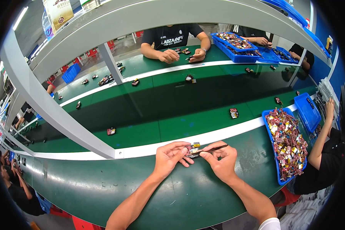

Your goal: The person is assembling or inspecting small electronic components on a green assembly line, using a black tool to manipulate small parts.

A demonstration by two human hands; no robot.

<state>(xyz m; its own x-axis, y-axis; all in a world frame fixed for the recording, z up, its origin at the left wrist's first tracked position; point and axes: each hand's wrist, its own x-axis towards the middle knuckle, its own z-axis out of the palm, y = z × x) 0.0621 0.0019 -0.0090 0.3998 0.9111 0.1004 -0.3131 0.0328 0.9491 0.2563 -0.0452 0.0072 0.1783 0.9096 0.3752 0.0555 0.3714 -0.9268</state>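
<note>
The left hand (170, 157) pinches a small circuit-board assembly (193, 150) between thumb and fingers, its lower fingers loosely spread; the right hand (221, 159) is closed around a dark tweezer-like tool (215, 148), whose tip points left to the assembly, though whether it touches cannot be told; so the assembly sits between the two hands, just above the green workbench (103, 184); directly beyond both hands runs a white rail (142, 149), and past it a green conveyor belt (195, 128); on the belt one loose unit (111, 131) lies ahead and to the left of the left hand, another unit (234, 112) ahead and slightly right of the right hand; well to the right of the right hand stands a blue tray (283, 181) heaped with small parts (286, 143); far ahead of the hands, across the belt, a co-worker (174, 36) in black sits with both forearms on the opposite bench.
</note>
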